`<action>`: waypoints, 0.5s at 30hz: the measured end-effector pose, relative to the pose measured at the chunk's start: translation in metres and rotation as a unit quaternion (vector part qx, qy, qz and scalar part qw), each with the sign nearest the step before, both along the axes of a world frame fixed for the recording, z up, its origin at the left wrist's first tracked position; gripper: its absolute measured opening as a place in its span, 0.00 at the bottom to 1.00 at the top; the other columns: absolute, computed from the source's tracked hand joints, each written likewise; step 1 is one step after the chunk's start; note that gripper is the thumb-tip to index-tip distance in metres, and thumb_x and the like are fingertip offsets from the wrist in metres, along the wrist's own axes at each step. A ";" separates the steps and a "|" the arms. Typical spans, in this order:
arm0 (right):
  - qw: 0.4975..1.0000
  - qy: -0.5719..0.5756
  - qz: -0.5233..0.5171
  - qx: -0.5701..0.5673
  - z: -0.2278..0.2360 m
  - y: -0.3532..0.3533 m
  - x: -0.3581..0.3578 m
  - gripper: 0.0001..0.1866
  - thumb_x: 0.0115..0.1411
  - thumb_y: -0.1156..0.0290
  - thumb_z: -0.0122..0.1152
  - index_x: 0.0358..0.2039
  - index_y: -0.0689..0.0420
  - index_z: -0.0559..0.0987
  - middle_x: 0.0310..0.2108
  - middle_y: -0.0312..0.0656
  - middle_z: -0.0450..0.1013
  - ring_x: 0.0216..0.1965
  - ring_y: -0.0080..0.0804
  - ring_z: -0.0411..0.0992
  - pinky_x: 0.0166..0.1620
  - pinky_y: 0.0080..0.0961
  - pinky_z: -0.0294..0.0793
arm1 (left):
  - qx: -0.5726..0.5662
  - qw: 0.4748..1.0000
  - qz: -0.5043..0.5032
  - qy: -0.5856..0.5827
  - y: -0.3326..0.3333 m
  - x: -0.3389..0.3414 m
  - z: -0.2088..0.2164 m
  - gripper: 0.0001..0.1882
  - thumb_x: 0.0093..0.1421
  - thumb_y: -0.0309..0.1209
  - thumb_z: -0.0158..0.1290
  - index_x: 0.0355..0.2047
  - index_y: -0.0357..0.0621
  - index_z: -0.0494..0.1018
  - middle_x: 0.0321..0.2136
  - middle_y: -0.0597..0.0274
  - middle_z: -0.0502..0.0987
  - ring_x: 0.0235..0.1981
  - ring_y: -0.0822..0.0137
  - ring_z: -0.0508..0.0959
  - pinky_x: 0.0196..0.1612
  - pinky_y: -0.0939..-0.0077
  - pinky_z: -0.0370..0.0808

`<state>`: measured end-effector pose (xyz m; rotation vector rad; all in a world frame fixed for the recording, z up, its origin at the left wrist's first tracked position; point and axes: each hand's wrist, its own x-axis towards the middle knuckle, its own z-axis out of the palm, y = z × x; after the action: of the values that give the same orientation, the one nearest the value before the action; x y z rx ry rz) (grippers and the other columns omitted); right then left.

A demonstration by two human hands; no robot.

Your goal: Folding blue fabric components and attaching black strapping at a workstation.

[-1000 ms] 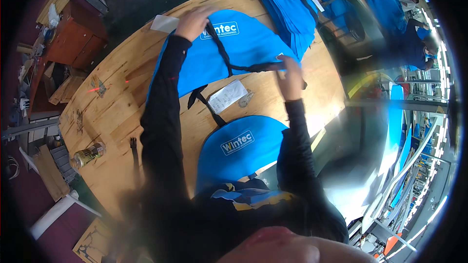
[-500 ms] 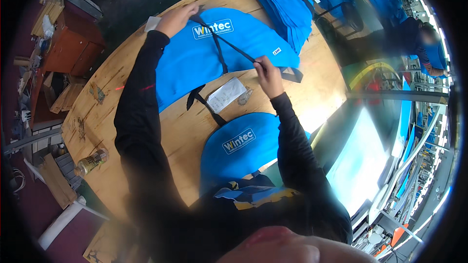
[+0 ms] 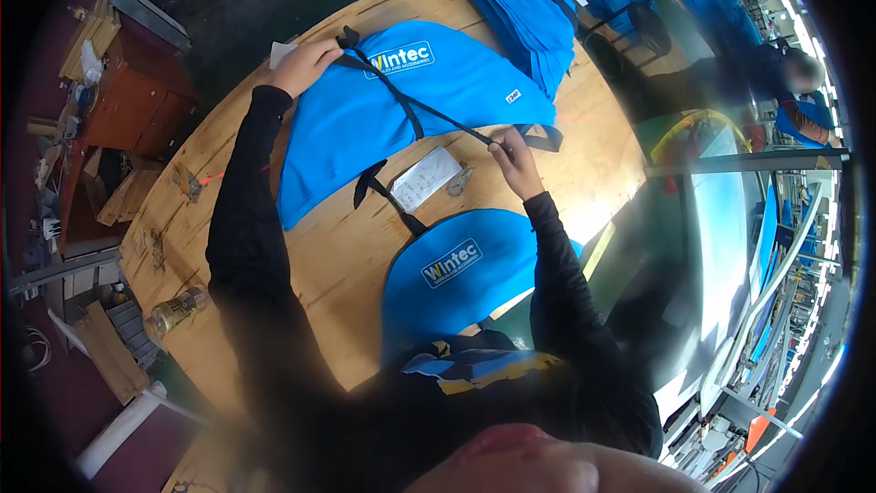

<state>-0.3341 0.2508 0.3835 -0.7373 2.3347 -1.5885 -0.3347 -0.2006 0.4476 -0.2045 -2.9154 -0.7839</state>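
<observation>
On the table lies a large blue fabric cover (image 3: 347,123) with a printed patch and dark edging. A black strap (image 3: 392,87) runs slantwise over it, pulled nearly straight between my hands. My left hand (image 3: 308,66) is closed on the strap's far end at the cover's upper left. My right hand (image 3: 516,164) pinches its other end beyond the cover's near edge, at the right. A second black strap piece passes under the taut one near the middle. Nearer to me lies another blue fabric cover (image 3: 456,251), with a black strap (image 3: 388,196) reaching up from its top edge.
A white paper slip (image 3: 426,179) lies on the wooden table (image 3: 338,274) between the covers. A strapped stack of blue covers (image 3: 511,14) occupies the far edge. A bottle (image 3: 178,309) lies at the left edge. Another person (image 3: 789,82) is at the far right.
My left hand has shifted left and nearer, my right hand right and nearer. The strap between them is drawn out longer, and the far cover's left part has shifted slightly with it.
</observation>
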 end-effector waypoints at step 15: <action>0.976 -0.070 0.032 -0.201 0.043 -0.206 -0.070 0.12 0.64 0.67 0.61 0.40 0.64 0.76 0.34 0.38 0.75 0.28 0.22 0.74 0.32 0.20 0.73 | 0.501 0.864 -0.036 0.044 0.099 -0.014 -0.026 0.10 0.69 0.23 0.43 0.49 0.45 0.64 0.27 0.65 0.69 0.24 0.76 0.67 0.27 0.80 0.66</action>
<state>-0.4042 0.0452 0.4269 -0.7412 1.8913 -2.0388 -0.3491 -0.1013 0.4212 -0.2192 -2.0392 -2.0609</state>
